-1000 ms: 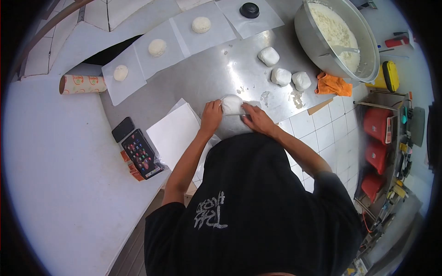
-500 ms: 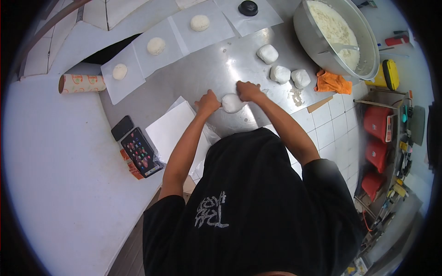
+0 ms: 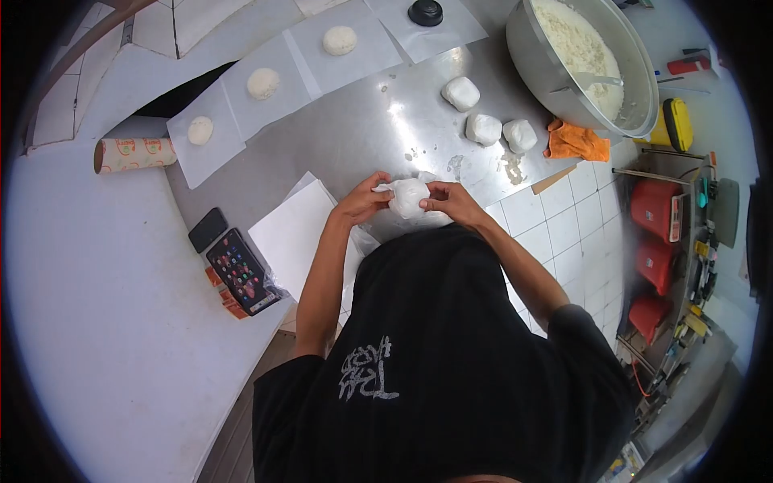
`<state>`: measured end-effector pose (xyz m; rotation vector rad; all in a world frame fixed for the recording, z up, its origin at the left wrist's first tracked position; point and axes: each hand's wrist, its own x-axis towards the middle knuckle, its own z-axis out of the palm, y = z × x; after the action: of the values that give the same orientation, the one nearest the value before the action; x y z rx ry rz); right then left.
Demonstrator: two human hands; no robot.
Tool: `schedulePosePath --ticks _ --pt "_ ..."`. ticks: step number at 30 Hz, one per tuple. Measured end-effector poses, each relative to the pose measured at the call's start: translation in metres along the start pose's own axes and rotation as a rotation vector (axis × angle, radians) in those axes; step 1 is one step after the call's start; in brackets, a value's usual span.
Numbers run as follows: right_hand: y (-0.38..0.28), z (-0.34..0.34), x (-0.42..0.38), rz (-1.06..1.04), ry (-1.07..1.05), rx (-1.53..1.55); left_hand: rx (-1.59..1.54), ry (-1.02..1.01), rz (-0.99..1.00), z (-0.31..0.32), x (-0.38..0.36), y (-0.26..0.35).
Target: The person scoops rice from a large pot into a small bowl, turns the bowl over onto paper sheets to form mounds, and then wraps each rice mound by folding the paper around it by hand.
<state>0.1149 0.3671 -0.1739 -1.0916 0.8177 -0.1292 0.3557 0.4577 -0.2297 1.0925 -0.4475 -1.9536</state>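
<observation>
A white wrapped rice bundle (image 3: 408, 201) is between my hands, close to my body at the near edge of the steel table (image 3: 322, 149). My left hand (image 3: 365, 199) pinches a gathered bit of the wrapper on the bundle's left side. On the other side, my right hand (image 3: 455, 201) has its thumb and fingers closed on the bundle. Beyond it to the right sit three similar wrapped bundles (image 3: 484, 129). Low round mounds of rice (image 3: 263, 84) lie on paper sheets (image 3: 302, 52) along the far side.
A large metal pot (image 3: 555, 80) of rice, with a spatula (image 3: 596, 79) in it, stands far right beside an orange cloth (image 3: 577, 141). A black round mould (image 3: 425, 12) rests on the farthest sheet. Left are a paper stack (image 3: 294, 229), a tablet (image 3: 241, 271), a phone (image 3: 208, 230) and a cardboard tube (image 3: 133, 155).
The bundle has come toward my body. My hands, which were apart on either side of it on the table, have closed in on it and now grip it.
</observation>
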Motion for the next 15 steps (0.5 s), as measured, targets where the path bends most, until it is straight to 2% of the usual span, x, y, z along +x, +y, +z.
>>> schedulePosePath --ticks 1,2,4,5,7,8,10,14,15 --pt "-0.009 0.007 -0.006 -0.039 0.003 0.021 -0.338 -0.016 -0.046 0.007 -0.004 0.001" --pt "-0.008 0.007 -0.006 -0.040 0.006 0.023 -0.335 -0.018 -0.048 0.017 -0.005 0.002" --pt "-0.002 0.007 -0.006 -0.025 0.090 0.086 -0.442 0.278 -0.009 0.037 -0.002 0.003" --pt "0.001 0.004 -0.005 -0.028 0.098 0.089 -0.436 0.272 -0.013 0.041 0.003 0.000" --pt "0.006 -0.002 -0.004 -0.124 0.213 -0.176 0.107 0.513 0.200 0.045 0.010 -0.009" --pt "0.009 -0.003 -0.003 -0.125 0.212 -0.176 0.107 0.514 0.201 0.043 0.013 -0.011" --pt "0.011 0.000 -0.004 -0.106 0.285 -0.309 0.423 0.505 0.231 0.046 0.015 -0.007" --pt "0.007 0.005 0.000 -0.150 0.399 -0.345 0.529 0.546 0.304 0.052 0.025 -0.012" --pt "0.006 0.004 0.002 -0.181 0.450 -0.433 0.309 0.419 0.244 0.056 0.024 -0.010"
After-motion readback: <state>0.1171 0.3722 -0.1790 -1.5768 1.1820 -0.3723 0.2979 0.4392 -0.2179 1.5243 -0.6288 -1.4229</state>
